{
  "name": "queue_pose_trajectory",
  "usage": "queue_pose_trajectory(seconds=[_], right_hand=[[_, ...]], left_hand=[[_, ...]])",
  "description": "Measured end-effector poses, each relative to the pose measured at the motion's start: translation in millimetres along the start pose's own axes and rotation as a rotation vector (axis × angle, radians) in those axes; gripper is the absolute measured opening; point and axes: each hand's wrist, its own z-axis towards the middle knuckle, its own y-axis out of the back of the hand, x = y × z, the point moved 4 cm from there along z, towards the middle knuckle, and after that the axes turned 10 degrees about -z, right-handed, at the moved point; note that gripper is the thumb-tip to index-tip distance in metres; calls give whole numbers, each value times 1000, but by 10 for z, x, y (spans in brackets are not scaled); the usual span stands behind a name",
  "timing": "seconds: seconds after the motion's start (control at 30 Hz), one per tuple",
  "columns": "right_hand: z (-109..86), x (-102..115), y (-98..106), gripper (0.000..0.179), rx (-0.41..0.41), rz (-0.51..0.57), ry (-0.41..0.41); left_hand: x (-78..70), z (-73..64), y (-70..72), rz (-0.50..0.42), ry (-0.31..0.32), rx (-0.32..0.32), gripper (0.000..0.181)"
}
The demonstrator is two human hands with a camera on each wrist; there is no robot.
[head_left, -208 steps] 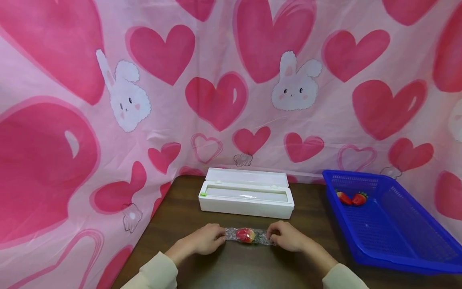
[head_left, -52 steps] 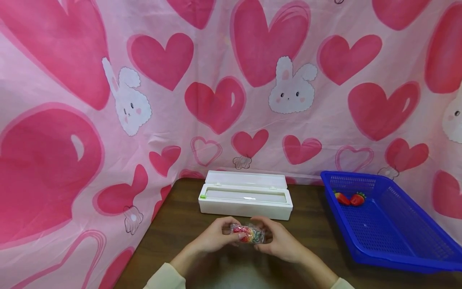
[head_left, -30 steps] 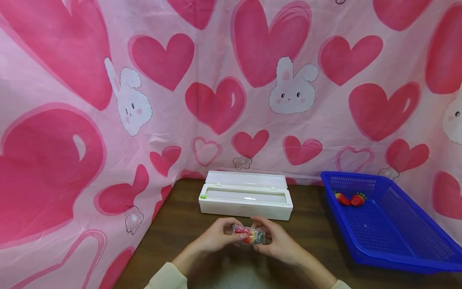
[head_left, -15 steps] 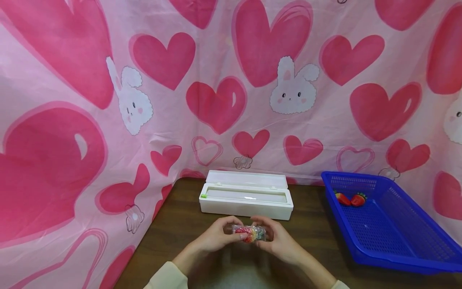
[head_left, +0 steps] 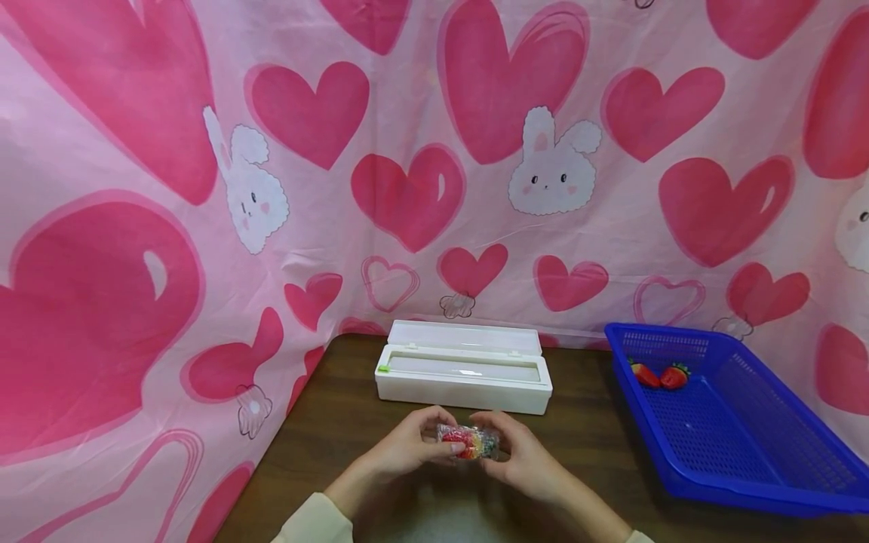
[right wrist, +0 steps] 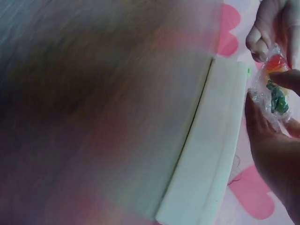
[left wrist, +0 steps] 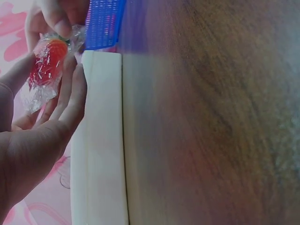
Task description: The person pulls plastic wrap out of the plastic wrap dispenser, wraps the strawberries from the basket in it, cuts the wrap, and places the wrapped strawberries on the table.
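Observation:
A red and yellow strawberry (head_left: 468, 438) with green leaves, wrapped in crinkled clear cling film, is held between both hands in front of the white box. My left hand (head_left: 409, 446) grips its red end, thumb across the near side. My right hand (head_left: 521, 458) holds the leafy end, thumb below and fingers above. The left wrist view shows the wrapped strawberry (left wrist: 48, 61) with film bunched at its lower end. Film also gathers around the green leaves (right wrist: 277, 99) in the right wrist view.
Behind the hands stands a long white cling film box (head_left: 465, 391), its lid (head_left: 465, 334) raised and a green slider at the left. A blue basket (head_left: 668, 460) on the right holds strawberries (head_left: 674, 375) at its far left corner. Pink heart-patterned cloth (head_left: 407, 196) hangs behind the dark wooden table (head_left: 326, 407).
Several seconds ago the strawberry lay low over the table with film stretched sideways between the hands. Now the hands are closer together and the film is gathered round it. Lately only the fingers shift slightly.

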Motion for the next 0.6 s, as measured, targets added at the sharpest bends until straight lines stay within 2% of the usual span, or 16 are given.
queue_pose_trajectory(seconds=[0.2, 0.3, 0.37, 0.43, 0.6], right_hand=[[-36, 118, -36, 74, -99, -613, 165], [-42, 168, -62, 72, -153, -831, 253], [-44, 194, -70, 65, -190, -907, 306], [-51, 211, -66, 57, -219, -935, 339], [-67, 224, -36, 44, -231, -896, 344]], left_hand=[[1, -13, -12, -40, 6, -12, 30], [2, -11, -23, -48, 13, -19, 28], [4, -10, -30, -42, 19, -25, 27], [9, -8, -34, -29, 23, -31, 25], [26, 4, -39, 1, 2, -42, 22]])
